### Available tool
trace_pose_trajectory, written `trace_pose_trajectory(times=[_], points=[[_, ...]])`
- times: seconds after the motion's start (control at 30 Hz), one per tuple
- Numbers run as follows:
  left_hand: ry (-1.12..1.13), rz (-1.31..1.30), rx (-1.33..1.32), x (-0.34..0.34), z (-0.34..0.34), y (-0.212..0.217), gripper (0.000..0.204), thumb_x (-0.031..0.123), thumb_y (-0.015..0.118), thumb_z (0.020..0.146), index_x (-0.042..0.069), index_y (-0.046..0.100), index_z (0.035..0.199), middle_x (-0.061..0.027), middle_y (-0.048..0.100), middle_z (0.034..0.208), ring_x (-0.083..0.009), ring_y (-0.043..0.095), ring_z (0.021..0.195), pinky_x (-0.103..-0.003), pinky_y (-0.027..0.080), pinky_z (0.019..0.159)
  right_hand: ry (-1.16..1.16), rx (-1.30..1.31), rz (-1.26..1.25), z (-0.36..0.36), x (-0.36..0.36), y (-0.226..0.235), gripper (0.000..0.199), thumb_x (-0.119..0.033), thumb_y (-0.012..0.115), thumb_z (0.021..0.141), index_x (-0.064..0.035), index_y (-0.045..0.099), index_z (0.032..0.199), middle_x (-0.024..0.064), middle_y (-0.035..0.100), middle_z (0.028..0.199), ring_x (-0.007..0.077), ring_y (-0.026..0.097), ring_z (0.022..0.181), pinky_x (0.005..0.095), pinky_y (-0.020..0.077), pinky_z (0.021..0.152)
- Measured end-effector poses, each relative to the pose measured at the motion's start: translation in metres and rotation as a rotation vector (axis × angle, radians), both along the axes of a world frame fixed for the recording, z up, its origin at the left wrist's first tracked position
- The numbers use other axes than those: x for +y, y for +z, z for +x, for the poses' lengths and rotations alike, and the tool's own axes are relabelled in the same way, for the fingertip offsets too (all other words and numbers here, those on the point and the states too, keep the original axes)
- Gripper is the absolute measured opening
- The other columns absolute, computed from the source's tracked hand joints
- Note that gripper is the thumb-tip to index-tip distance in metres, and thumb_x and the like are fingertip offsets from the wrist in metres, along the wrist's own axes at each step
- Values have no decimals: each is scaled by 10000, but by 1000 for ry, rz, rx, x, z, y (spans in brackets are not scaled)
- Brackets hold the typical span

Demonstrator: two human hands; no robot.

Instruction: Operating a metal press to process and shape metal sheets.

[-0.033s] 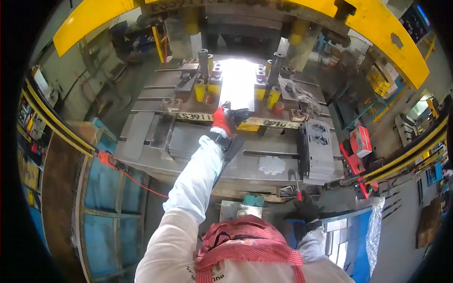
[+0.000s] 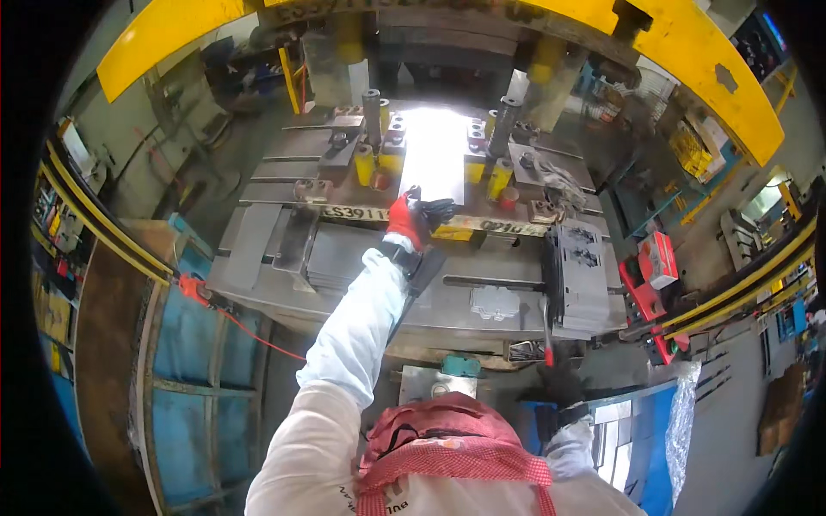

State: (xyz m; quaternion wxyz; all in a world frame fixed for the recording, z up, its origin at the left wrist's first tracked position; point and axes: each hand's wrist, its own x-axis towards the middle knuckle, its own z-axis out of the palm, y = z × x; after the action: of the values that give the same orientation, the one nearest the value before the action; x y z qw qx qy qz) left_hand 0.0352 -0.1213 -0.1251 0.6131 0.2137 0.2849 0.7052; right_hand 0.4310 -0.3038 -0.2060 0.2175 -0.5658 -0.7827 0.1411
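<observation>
My left hand, in a red and dark glove, reaches to the press die. Its thumb and fingers close on the near end of a glaring bright metal sheet lying between the guide posts. Low on the right is my right hand, dark-gloved and closed around the lower end of a red-handled metal rod; its fingers are partly hidden. The rod stands beside a stack of grey pressed plates. A flat shaped metal piece lies on the press bed left of the rod.
Grey sheets are stacked left of my forearm, with another flat sheet farther left. A yellow press frame arches overhead. Yellow-edged guards flank both sides. A red and white box sits at the right.
The red-handled rod has swung more upright, its top moving right toward the plate stack, and my right hand has shifted slightly with it. My left hand stays at the sheet.
</observation>
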Motion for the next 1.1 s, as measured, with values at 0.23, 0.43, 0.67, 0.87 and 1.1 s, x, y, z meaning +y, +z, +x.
trace_pose_trajectory(times=[0.23,0.43,0.67,0.87,1.1], points=[[22,-54,-128,-6,-2,2,419,336,365,891,5,415,1144,-256,563,954,-351,599,785,-430,521,691,300,678,-462,-125,115,146,578,-197,558,784,-10,325,1279,61,533,898,112,507,744,251,426,635],[71,-139,-105,-6,-2,6,405,369,416,868,2,452,1036,-232,596,860,-326,608,695,-387,516,642,532,1054,-691,-234,259,168,264,-203,527,812,-27,507,1008,0,495,703,105,546,616,251,442,528],[159,-31,445,9,-44,-47,318,321,460,872,67,497,1061,-146,586,948,-275,596,767,-393,504,655,453,1283,-745,-245,263,154,345,-203,566,805,-53,485,1105,5,552,771,97,545,665,220,435,585],[32,-155,-55,-12,0,4,326,288,478,874,14,516,1047,-90,590,877,-189,596,736,-326,519,693,276,1001,-637,-100,120,111,463,-179,542,814,-29,392,1225,-2,507,832,71,464,678,225,401,593],[443,11,743,46,-33,-105,269,284,545,813,20,594,840,-74,602,751,-139,551,627,-288,465,555,19,865,-908,-26,18,10,569,-103,562,787,-76,330,1306,5,527,755,79,469,585,237,396,487]])
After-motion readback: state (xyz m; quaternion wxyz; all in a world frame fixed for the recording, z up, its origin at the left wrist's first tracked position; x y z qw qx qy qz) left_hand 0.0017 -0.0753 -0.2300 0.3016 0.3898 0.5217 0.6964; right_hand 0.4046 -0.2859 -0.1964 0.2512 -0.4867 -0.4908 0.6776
